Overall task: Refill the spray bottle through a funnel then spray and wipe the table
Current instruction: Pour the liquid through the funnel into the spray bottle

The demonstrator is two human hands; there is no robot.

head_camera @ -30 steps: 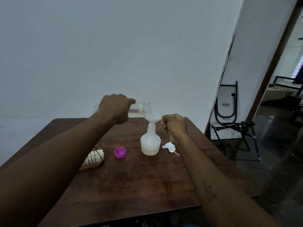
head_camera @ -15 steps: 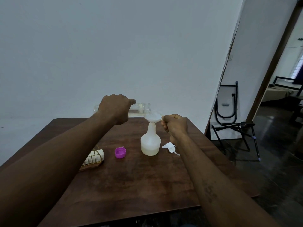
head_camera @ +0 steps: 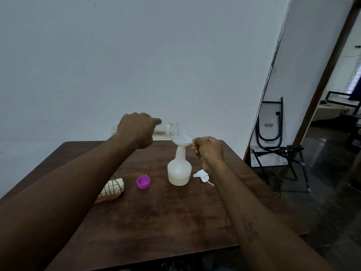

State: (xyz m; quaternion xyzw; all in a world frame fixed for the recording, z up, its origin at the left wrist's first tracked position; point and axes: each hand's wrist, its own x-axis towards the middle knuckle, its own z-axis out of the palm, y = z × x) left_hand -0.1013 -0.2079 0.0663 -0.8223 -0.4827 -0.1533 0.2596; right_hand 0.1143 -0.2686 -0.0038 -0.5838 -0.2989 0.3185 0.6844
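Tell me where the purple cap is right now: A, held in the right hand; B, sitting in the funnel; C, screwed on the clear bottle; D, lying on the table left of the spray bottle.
D: the purple cap lies open side up on the table, left of the spray bottle, apart from both hands.

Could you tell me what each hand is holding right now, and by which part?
The left hand grips the clear bottle around its body; the right hand pinches the funnel at its rim.
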